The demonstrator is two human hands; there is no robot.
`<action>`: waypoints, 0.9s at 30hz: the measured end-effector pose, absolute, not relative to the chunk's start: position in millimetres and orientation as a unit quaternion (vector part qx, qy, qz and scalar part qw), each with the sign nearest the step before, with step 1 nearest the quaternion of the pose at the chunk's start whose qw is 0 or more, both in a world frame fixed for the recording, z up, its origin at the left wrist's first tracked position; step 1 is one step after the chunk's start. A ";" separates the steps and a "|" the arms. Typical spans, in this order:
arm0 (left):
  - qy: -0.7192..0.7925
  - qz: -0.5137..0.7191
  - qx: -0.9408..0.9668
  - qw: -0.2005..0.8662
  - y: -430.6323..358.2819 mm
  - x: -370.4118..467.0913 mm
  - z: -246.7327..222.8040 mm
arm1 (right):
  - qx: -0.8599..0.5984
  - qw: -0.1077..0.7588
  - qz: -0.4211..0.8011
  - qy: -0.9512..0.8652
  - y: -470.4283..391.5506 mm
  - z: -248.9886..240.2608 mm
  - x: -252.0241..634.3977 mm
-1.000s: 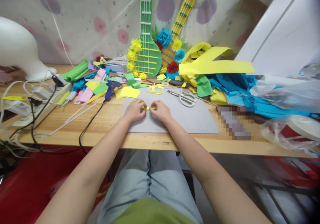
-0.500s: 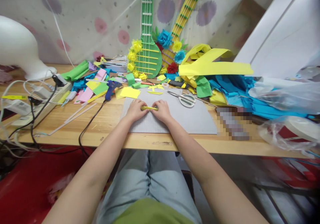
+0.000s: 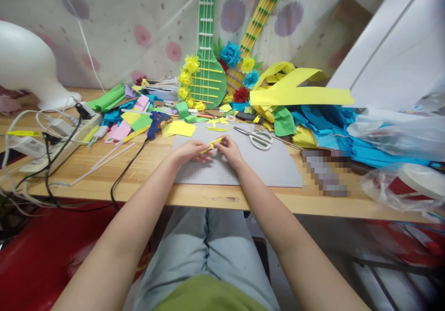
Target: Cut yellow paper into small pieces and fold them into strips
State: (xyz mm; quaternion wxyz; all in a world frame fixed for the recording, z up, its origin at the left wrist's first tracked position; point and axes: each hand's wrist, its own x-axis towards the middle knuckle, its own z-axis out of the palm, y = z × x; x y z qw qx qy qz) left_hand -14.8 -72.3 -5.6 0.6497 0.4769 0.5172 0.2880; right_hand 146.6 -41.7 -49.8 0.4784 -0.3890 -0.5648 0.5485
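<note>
Left hand (image 3: 193,150), fingers extended, and right hand (image 3: 229,151), fingers bent, hold a yellow paper strip (image 3: 216,141) above the grey board (image 3: 267,172). Clear plastic (image 3: 374,184) wraps a red-and-white tub (image 3: 422,181) on the desk (image 3: 295,202). Half a second ago the strip was level; now it slants.

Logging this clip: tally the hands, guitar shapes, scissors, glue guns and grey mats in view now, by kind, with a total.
Hands: 2 (left hand, right hand), at yellow paper
Guitar shapes: 2 (green guitar, yellow guitar)
Scissors: 1
Glue gun: 1
Grey mat: 1
Total: 7
</note>
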 end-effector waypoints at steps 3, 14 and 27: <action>0.524 0.285 0.464 0.655 -70.1 -12.4 -5.1 | -0.398 0.480 0.544 -0.562 -40.8 -51.6 148.0; 0.535 0.259 0.480 0.645 -65.9 -14.4 -7.4 | -0.422 0.478 0.573 -0.516 -38.6 -53.0 145.7; 0.547 0.242 0.469 0.650 -63.4 -14.6 -12.3 | -0.445 0.485 0.538 -0.526 -40.1 -53.2 144.9</action>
